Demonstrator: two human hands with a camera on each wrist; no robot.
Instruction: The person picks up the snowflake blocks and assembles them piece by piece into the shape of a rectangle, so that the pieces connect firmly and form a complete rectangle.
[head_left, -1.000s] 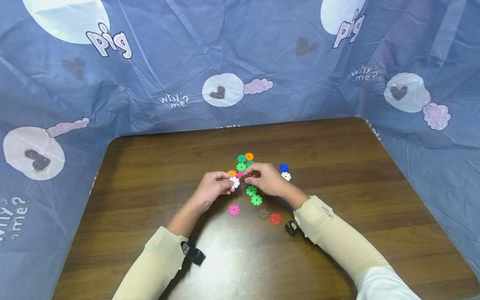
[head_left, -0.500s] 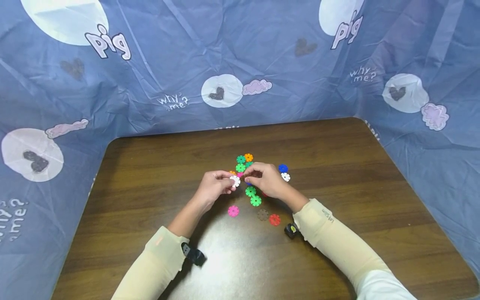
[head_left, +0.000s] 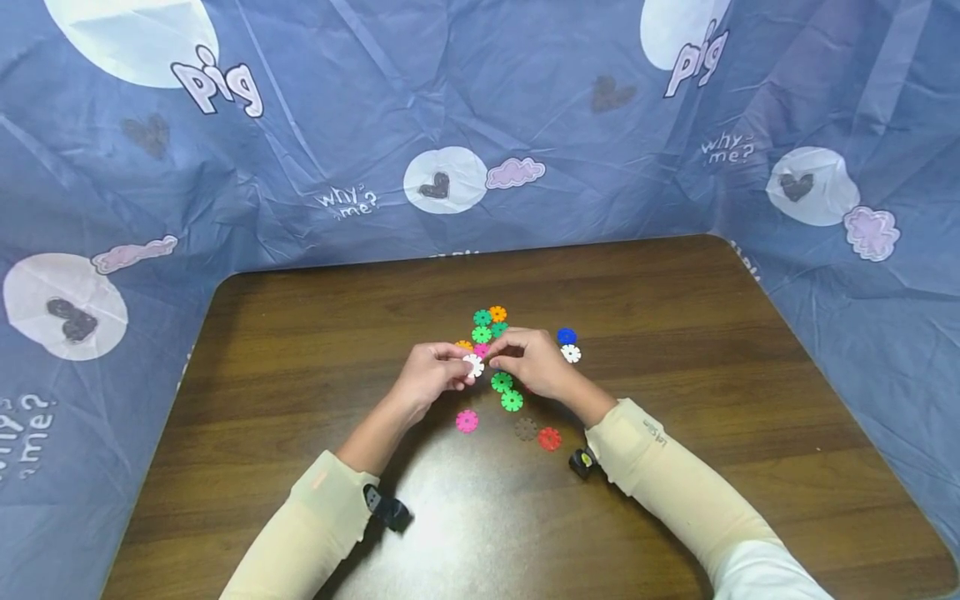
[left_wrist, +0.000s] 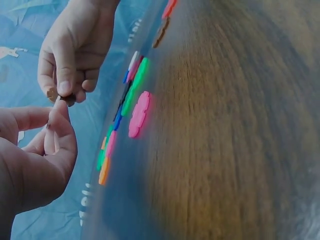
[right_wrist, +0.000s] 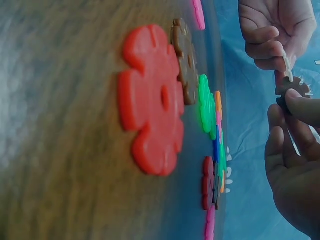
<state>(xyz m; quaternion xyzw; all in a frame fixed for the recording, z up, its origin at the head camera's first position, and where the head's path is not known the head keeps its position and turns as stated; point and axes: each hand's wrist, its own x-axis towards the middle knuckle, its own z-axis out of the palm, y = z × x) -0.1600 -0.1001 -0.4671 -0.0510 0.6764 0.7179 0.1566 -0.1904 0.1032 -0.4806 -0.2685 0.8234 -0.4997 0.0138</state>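
Note:
My left hand (head_left: 430,377) pinches a white flower-shaped disc (head_left: 475,365) with notched edges, above the middle of the table. Facing it, my right hand (head_left: 534,362) pinches a brown notched disc (right_wrist: 293,88) between thumb and fingers. In the right wrist view the white disc stands edge-on against the brown one, at right angles to it, and their rims meet. Whether the notches interlock I cannot tell. Fingers hide much of both discs. Beneath the hands lie green discs (head_left: 502,382), a pink disc (head_left: 482,351) and an orange disc (head_left: 464,346), partly covered.
On the wooden table (head_left: 300,333) closer to me are a loose pink disc (head_left: 467,421), a brown disc (head_left: 526,429) and a red disc (head_left: 550,439). Right of the hands lie a blue disc (head_left: 566,336) and a white disc (head_left: 571,354). A printed blue cloth (head_left: 300,125) surrounds the table.
The white disc in my left hand has shifted slightly right, toward my right hand. My right hand stays nearly still, and both hands keep their pinch.

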